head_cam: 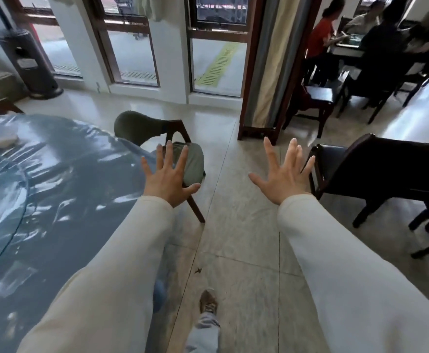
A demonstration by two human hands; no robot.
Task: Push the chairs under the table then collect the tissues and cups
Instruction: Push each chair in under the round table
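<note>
Fingers (182,160) of the left hand (168,178) are spread wide and straight, grasping nothing; the right hand (284,175) is splayed the same way, palm down and holding nothing. Both arms reach forward in pale sleeves (121,263).

Just beyond the left fingertips, and partly hidden by them, is the grey-green seat of a wooden chair (194,163). Its rounded backrest stands further ahead and to the left of those fingers, close to the rim of the table (42,194). Whether the left fingers touch the seat cannot be told. The seat sticks out from the table's edge and one chair leg slants down to the floor below the left thumb.

The round table, under a shiny blue plastic cover, fills the space left of the left hand. Far to the left of those fingers a white crumpled tissue (3,141) lies on it, blurred.

Just right of the right little finger is a dark chair (386,171). Between the two hands runs pale tiled floor (236,225), and below them a brown shoe (208,303) is planted on it.
</note>
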